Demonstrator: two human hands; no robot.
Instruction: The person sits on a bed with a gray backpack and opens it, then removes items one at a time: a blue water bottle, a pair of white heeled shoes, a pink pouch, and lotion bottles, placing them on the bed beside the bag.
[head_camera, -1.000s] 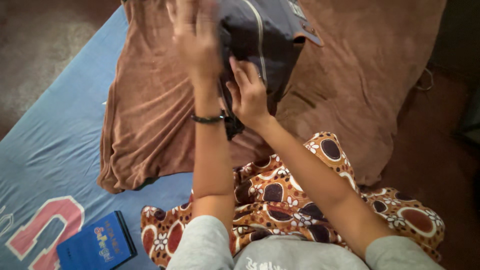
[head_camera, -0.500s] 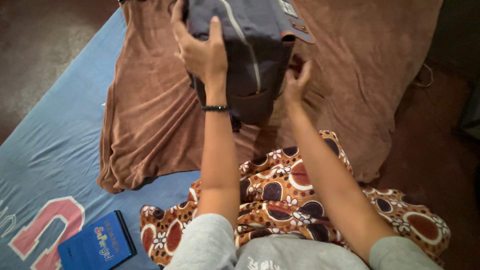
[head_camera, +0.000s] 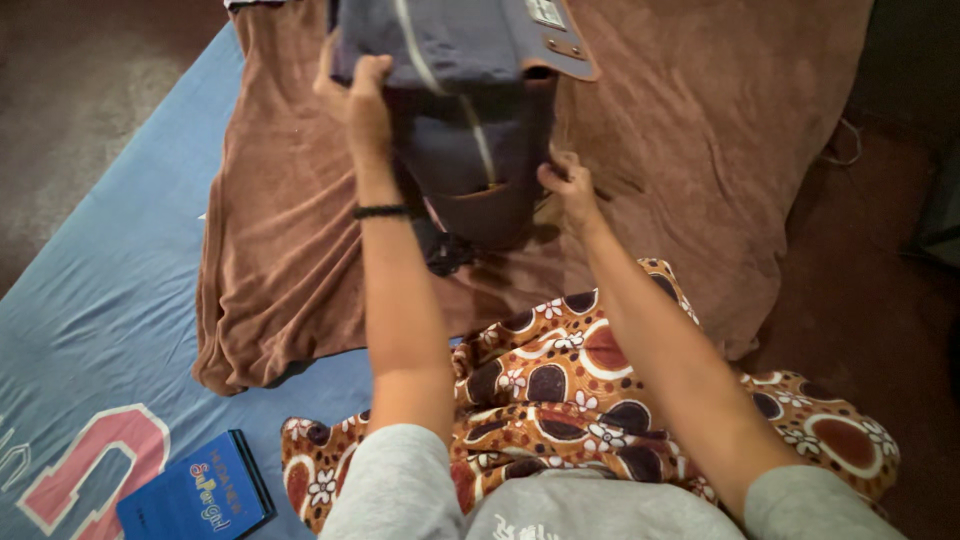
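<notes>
Holding a dark grey backpack (head_camera: 470, 110) at top centre of frame, over the brown blanket (head_camera: 280, 260). Left hand (head_camera: 358, 95) gripped its upper-left edge; right hand (head_camera: 568, 185) pinched the lower-right side. Bag looked part-handled, prob. zips unopened — view dim. Blue book (head_camera: 195, 495) lay lower left.

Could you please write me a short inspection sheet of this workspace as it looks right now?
Surface: blue sheet with a brown towel spread on it.
Job's things: dark grey backpack lifted over the towel.
Clutter: blue book at lower left; patterned orange-brown cloth across the lap.
Hands: left hand grips the backpack's upper flap; right hand holds its lower side.
Cables: nothing seen.
Surroundings: dark reddish floor.
</notes>
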